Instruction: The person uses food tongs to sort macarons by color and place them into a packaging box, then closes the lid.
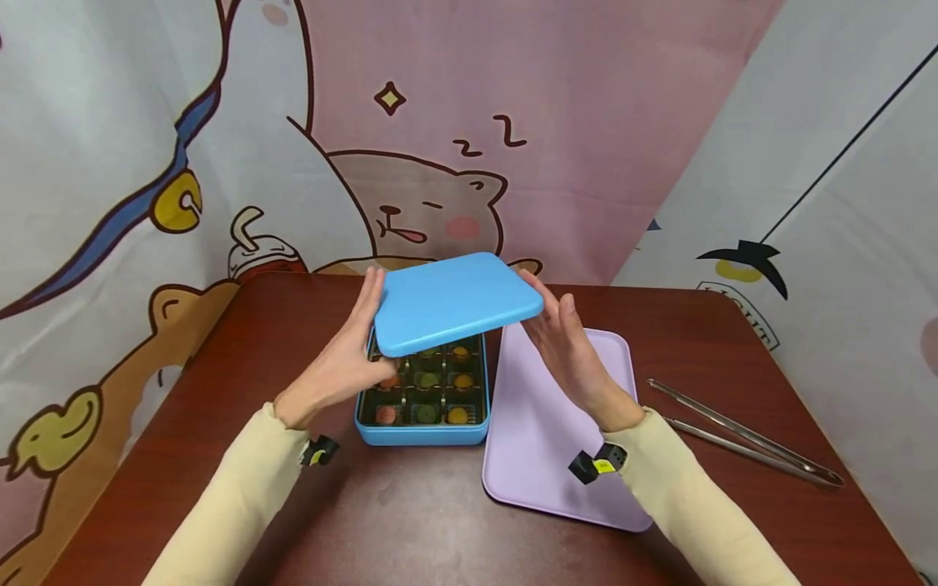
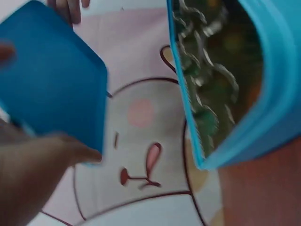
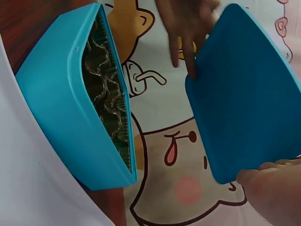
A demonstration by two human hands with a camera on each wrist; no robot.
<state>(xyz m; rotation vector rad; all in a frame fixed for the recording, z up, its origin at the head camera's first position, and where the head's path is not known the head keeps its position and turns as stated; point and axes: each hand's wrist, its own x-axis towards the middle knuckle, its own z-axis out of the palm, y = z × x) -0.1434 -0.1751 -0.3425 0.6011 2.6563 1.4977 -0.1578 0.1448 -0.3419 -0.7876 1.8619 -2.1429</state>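
A blue lid (image 1: 458,301) is held tilted above an open blue box (image 1: 422,435), its right side higher than its left. My left hand (image 1: 348,362) grips the lid's left edge, thumb low and fingers up along the side. At the opposite edge my right hand (image 1: 575,354) holds the lid; its thumb shows at the rim in the right wrist view. Small round pieces (image 1: 458,416) in red, green and yellow sit in the box's divided dark insert. The lid's plain underside (image 3: 244,103) faces the right wrist camera, well apart from the box. The lid hides the box's far part.
A lilac tray (image 1: 535,423) lies flat just right of the box, partly under my right forearm. Metal tongs (image 1: 813,470) lie spread on the brown table (image 1: 410,521) farther right. A cartoon-printed curtain (image 1: 572,122) hangs behind the table.
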